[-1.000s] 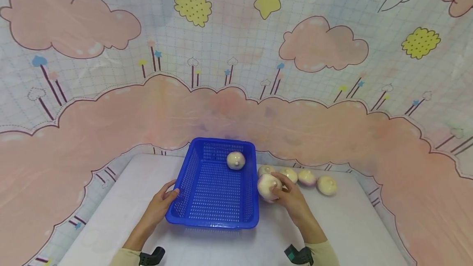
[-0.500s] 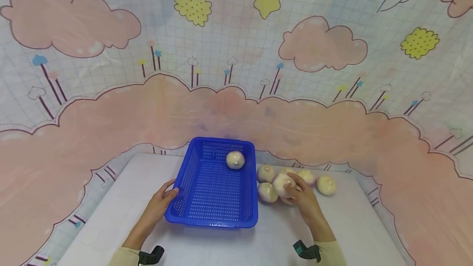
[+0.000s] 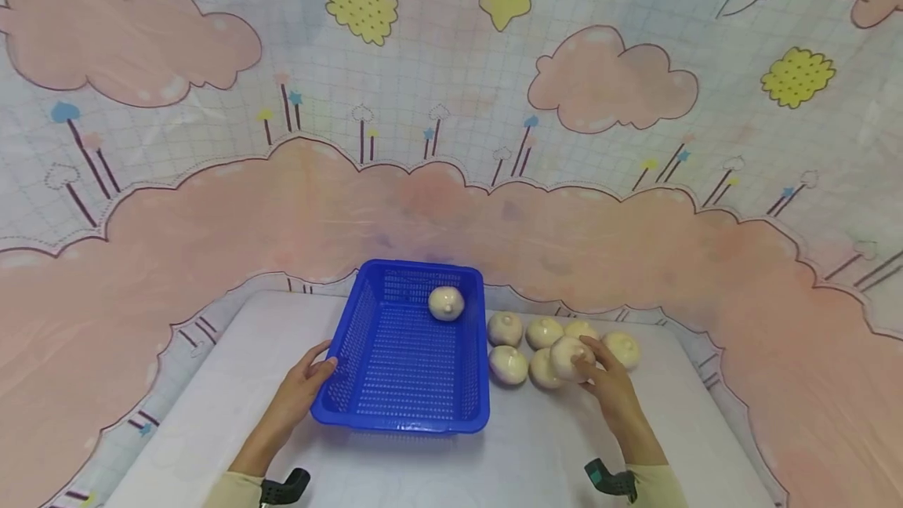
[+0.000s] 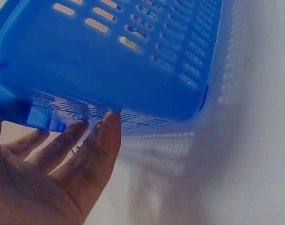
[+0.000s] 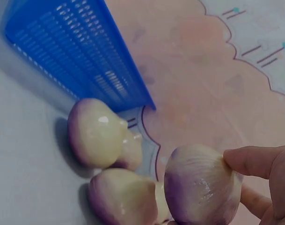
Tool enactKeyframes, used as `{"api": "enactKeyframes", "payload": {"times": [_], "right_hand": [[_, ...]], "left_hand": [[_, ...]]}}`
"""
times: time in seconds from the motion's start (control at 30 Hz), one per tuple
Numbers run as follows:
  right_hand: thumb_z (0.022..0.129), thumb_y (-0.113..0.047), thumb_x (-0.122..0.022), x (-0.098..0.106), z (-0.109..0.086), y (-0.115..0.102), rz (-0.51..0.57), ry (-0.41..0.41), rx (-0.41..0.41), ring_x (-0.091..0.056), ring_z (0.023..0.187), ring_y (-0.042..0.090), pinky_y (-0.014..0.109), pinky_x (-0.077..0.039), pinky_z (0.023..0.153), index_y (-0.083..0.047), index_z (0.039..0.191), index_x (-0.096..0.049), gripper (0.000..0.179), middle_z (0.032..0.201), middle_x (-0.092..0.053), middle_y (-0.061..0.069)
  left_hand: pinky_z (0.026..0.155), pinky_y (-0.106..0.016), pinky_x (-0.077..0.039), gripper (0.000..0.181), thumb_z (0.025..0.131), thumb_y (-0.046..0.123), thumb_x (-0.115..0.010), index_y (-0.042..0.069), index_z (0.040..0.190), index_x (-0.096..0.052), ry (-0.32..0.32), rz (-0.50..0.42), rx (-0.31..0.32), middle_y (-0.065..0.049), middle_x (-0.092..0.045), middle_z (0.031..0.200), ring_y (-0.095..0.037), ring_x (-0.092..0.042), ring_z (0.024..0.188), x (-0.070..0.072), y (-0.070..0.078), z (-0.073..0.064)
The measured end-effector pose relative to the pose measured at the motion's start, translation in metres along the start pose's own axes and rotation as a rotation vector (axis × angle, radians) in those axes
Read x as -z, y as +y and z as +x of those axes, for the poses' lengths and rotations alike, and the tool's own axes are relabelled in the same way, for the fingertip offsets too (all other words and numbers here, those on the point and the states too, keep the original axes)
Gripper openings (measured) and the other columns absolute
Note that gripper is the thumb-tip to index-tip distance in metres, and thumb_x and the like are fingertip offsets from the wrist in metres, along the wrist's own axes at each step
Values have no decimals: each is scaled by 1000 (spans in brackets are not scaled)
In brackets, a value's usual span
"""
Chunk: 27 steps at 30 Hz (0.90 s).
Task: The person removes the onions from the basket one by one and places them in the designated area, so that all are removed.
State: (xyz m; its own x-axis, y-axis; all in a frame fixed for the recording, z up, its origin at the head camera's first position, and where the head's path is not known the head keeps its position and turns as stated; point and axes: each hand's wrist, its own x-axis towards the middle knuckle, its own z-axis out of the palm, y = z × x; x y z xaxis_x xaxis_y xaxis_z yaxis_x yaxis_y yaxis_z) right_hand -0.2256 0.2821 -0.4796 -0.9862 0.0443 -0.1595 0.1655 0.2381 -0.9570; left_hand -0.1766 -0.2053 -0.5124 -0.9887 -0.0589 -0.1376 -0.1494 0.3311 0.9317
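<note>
In the head view my right hand (image 3: 612,382) holds a glossy, cream-coloured onion (image 3: 570,358) with a purple flush. Thumb and fingers pinch it around the pointed end, as the right wrist view shows. It overlaps another onion (image 3: 543,371) in the head view; whether they touch, I cannot tell. My left hand (image 3: 299,390) grips the left side of a blue plastic basket (image 3: 398,423), thumb at the rim and fingers against the outer wall. The left wrist view shows those fingertips (image 4: 113,123) on the slotted wall. One onion (image 3: 446,303) lies inside, at the back right.
Several more onions stand right of the basket, including a front-left onion (image 3: 508,365), a back-left onion (image 3: 505,328) and a far-right onion (image 3: 622,350). All rest on a white table (image 3: 522,453). A patterned cloth (image 3: 437,218) hangs behind.
My right hand has moved right, from beside the basket wall, with the onion in it. An onion by the basket and another beside it have come into view. My left hand stays on the basket.
</note>
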Motion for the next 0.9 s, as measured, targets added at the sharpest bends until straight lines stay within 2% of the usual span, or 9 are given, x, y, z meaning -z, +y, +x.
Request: {"api": "enactKeyframes", "payload": {"times": [0.1, 0.33, 0.5, 0.73, 0.9], "right_hand": [[100, -19, -54, 5, 3, 5, 1, 5, -5, -41, 133, 30, 35, -48, 102, -12, 152, -33, 56, 155, -28, 18], [100, -22, -56, 21, 10, 22, -47, 40, -24, -45, 129, 29, 35, -51, 98, -9, 152, -33, 58, 158, -27, 23], [100, -23, -56, 31, 13, 29, -46, 54, -34, -47, 126, 29, 31, -51, 93, -7, 152, -33, 59, 158, -27, 25], [100, -25, -54, 38, 13, 33, -60, 28, -54, -38, 139, 42, 51, -43, 108, -3, 153, -27, 63, 160, -22, 26], [100, -26, -54, 38, 12, 40, -76, 24, -87, -37, 140, 44, 54, -40, 110, -3, 154, -25, 65, 159, -23, 26]], "left_hand": [[105, -58, -43, 67, 103, 46, -44, 10, 155, -23, 7, 0, 5, -31, -44, 146, -46, -50, 130, 2, -1, -1], [103, -56, -46, 66, 103, 45, -43, 9, 155, -23, 18, 21, 20, -30, -47, 145, -44, -53, 128, 0, -4, -6], [105, -58, -43, 67, 103, 46, -44, 9, 155, -23, 11, -7, 11, -30, -46, 146, -45, -51, 130, -2, -4, -5], [106, -59, -41, 67, 103, 46, -44, 9, 155, -23, 5, 3, -4, -31, -44, 146, -47, -48, 132, -3, 0, -1], [106, -61, -40, 67, 103, 46, -43, 9, 156, -22, -8, 23, 6, -31, -43, 148, -48, -46, 134, -1, 3, 0]]}}
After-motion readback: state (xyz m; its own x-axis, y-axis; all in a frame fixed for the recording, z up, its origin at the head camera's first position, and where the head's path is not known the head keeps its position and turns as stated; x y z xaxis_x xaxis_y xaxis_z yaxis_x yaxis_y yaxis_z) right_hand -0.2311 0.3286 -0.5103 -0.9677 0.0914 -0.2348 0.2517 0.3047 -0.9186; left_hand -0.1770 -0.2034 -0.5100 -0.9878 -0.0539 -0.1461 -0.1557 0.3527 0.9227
